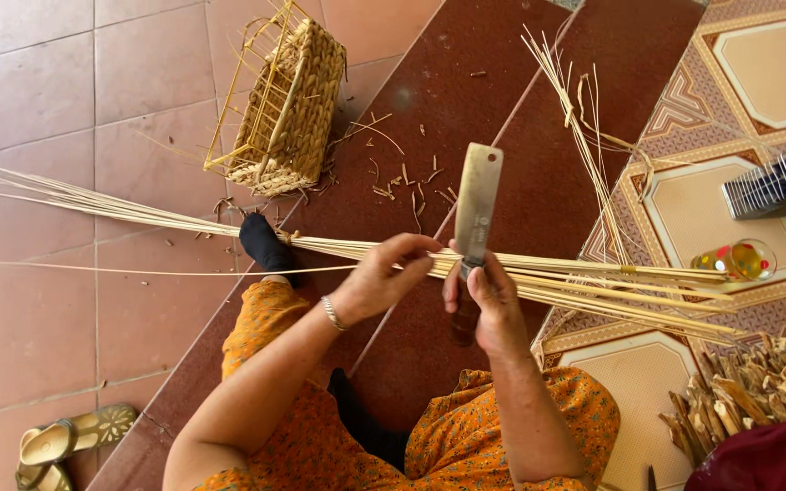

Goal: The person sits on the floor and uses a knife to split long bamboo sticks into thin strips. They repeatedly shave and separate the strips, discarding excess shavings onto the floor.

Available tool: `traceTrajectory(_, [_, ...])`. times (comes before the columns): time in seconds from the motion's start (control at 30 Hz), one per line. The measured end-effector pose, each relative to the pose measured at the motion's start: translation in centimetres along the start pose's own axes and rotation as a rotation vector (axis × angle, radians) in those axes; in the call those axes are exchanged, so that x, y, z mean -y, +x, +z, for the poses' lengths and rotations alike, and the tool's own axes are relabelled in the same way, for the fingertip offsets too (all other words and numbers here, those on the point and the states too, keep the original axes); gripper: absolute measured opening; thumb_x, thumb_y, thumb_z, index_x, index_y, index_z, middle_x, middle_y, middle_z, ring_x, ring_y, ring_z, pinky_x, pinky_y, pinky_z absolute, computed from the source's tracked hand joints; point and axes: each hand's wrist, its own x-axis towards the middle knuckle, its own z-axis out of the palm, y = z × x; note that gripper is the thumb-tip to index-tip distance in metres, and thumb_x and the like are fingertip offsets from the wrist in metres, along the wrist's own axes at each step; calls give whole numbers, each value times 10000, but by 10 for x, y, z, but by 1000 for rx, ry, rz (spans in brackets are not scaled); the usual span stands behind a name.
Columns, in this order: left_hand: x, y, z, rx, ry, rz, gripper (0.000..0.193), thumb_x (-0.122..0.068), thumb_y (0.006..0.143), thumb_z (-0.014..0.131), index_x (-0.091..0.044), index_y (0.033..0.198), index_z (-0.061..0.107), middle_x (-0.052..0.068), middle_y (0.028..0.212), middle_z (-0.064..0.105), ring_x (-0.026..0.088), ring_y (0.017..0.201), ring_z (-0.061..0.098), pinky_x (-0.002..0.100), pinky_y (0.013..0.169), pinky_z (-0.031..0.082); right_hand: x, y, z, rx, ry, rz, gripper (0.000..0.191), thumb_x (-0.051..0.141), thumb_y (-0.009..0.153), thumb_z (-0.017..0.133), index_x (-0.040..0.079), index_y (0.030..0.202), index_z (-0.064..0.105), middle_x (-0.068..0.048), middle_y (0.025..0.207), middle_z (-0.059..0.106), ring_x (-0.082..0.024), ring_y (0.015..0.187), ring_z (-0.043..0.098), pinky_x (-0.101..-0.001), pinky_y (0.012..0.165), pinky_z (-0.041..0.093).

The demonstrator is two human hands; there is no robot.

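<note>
While the left hand (384, 277) pinched the bundle of thin cane strips (584, 277) lying across the lap, the right hand (488, 295) clenched a cleaver (477, 209), blade upright, probably touching the strips.

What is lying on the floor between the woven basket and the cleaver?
In the head view, small cut scraps of cane lie scattered on the dark red floor between the basket and the cleaver.
</note>
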Motion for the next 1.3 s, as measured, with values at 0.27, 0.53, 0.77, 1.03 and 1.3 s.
traceTrajectory(0.27, [-28, 18, -6, -124, 0, 69, 123, -161, 994, 727, -43, 1026, 741, 38, 886, 709, 117, 778, 628, 282, 693, 516, 26, -15, -8, -5, 59, -111, 415, 369, 1105, 487, -16, 1256, 523, -220, 978, 713, -266, 706, 699, -389, 664, 612])
traceTrajectory(0.53, [-38, 4, -17, -108, -54, 173, 138, -177, 992, 708, -48, 1042, 711, 44, 908, 693, 116, 768, 617, 278, 690, 503, 19, -21, -7, 99, 308, -18, 586, 380, 1051, 602, 34, 1500, 453, -254, 1059, 693, -225, 683, 631, -342, 598, 575])
traceTrajectory(0.77, [-42, -5, -22, -84, 11, 167, 112, -187, 1005, 711, -77, 987, 704, 8, 797, 643, 120, 695, 586, 293, 654, 465, 19, -24, 10, 152, 240, 23, 663, 459, 1113, 535, 38, 1598, 373, -148, 809, 624, -179, 614, 579, -319, 574, 512])
traceTrajectory(1.03, [-45, -14, -25, -112, 132, 236, 113, -202, 977, 750, -95, 960, 718, 2, 758, 540, 158, 758, 523, 337, 793, 394, 27, -27, 28, 258, 329, 157, 702, 446, 1090, 515, 43, 1624, 303, -76, 704, 514, -120, 526, 434, -262, 466, 408])
traceTrajectory(1.3, [-41, -16, -24, -118, 72, 236, 101, -193, 955, 772, -102, 940, 729, -6, 757, 562, 154, 736, 528, 333, 745, 407, 19, -28, 27, 316, 391, 180, 646, 413, 1111, 511, 39, 1603, 324, -66, 679, 500, -115, 498, 403, -266, 436, 393])
